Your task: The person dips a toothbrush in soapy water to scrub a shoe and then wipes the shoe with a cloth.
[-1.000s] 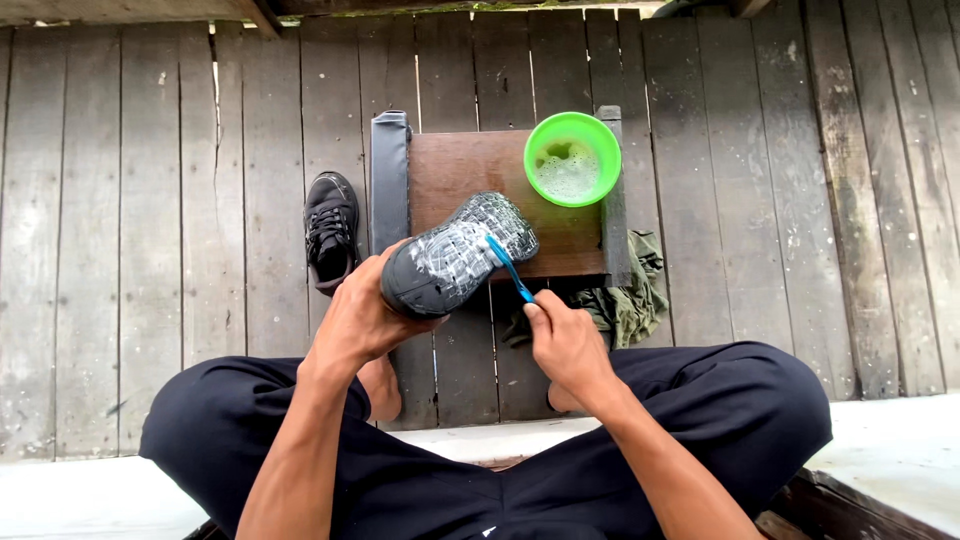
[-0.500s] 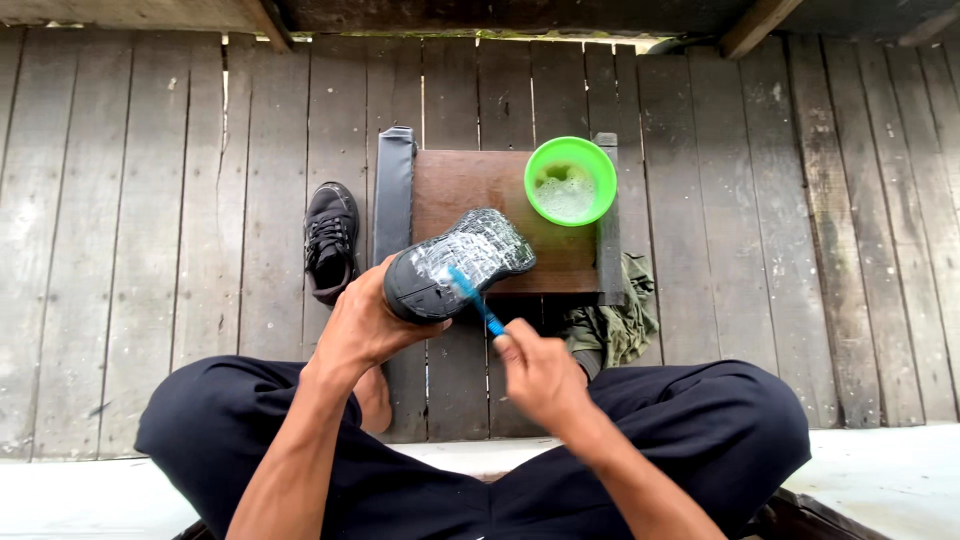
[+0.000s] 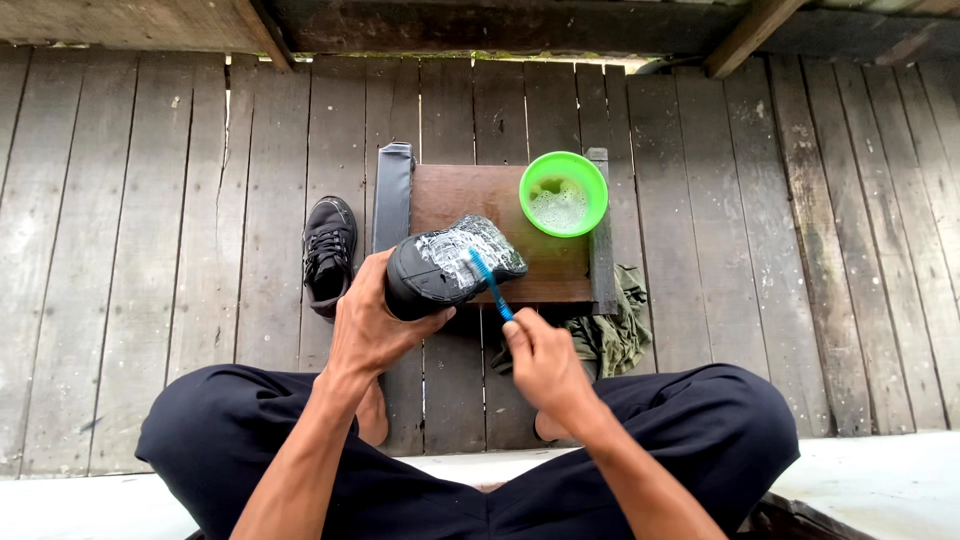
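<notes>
Weathered rough wood floor point(image 3: 130, 250); glossy green plastic bowl point(image 3: 590, 175); matt black shoe point(image 3: 450, 265) foam-slick.

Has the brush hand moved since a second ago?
Yes. The right hand and brush slid left, away from the rag, across the shoe's sole.

My arms are bare to above the elbows, no sleeves showing. My left hand point(image 3: 368, 330) and right hand point(image 3: 540, 362) wear nothing. Below them, loose dark navy trousers point(image 3: 700, 430) cover my legs; my feet are bare.
</notes>
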